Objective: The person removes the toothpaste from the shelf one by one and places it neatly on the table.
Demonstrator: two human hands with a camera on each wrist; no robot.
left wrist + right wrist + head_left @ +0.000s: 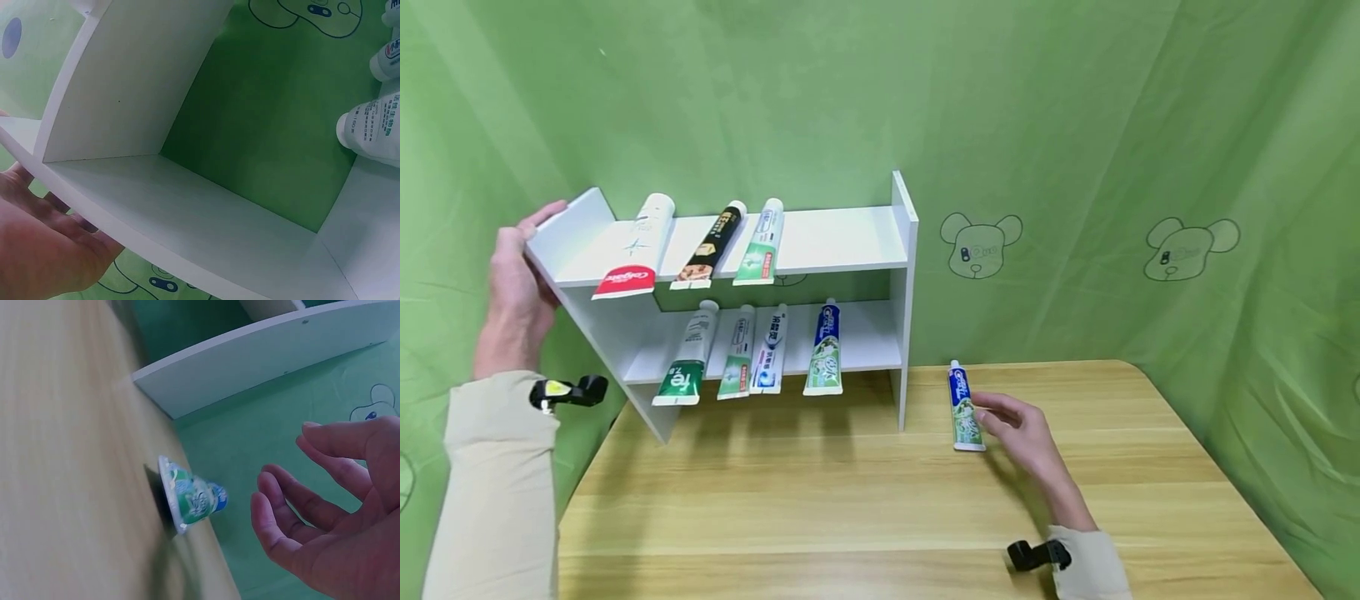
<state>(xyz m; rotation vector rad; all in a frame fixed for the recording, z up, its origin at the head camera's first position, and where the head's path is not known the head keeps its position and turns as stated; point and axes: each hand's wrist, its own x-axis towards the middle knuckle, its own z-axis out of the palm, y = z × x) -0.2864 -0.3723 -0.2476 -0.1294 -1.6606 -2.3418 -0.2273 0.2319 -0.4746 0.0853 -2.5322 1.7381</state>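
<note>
A white two-tier shelf (850, 237) stands at the back left of the wooden table (850, 500). My left hand (520, 271) lies flat against the outside of its left side panel (125, 81), fingertips at the top edge; the palm (44, 250) shows behind the panel. A blue-and-green toothpaste tube (964, 408) lies on the table right of the shelf. My right hand (1018, 429) hovers just beside it, fingers relaxed and holding nothing. In the right wrist view the tube's crimped end (190, 501) faces the camera, apart from the fingers (294, 500).
Three toothpaste tubes (707, 246) lie on the top tier and several more (752, 350) on the lower tier, caps to the back (375, 128). The top tier's right half is bare. Green cloth with bear drawings (981, 246) hangs behind and around the table.
</note>
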